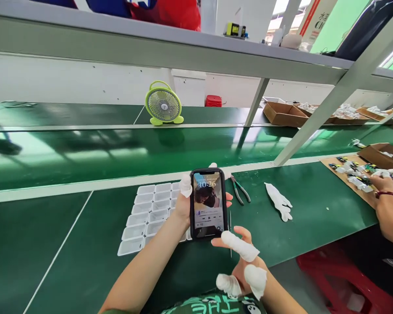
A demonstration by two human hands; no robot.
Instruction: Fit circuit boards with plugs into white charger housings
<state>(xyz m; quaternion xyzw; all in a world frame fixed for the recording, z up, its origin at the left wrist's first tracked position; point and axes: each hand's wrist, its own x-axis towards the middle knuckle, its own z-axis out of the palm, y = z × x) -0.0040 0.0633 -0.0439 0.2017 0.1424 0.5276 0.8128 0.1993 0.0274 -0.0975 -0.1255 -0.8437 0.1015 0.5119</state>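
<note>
My left hand [182, 205] is closed around a black-cased smartphone [209, 209] above the bench, its lit lock screen showing 10:26 and music controls. White finger covers sit on several fingertips of both hands. Just below the phone's lower right corner, my right hand [247, 266] has its fingers spread and holds nothing. A white multi-compartment tray [139, 231] lies partly hidden behind my left forearm. To the right of the phone lie green-handled pliers [240, 192] and a white glove [278, 201]. A thin rod-like tool [230, 222] shows beside the phone, partly covered.
A green fan [164, 104] stands beyond the green conveyor belt [118, 146]. At right, another person's hand [384, 183] is over small parts on a cardboard sheet [347, 183]. Cardboard boxes [283, 114] line the back right. A slanted post [314, 122] and overhead shelf [150, 41] frame the bench.
</note>
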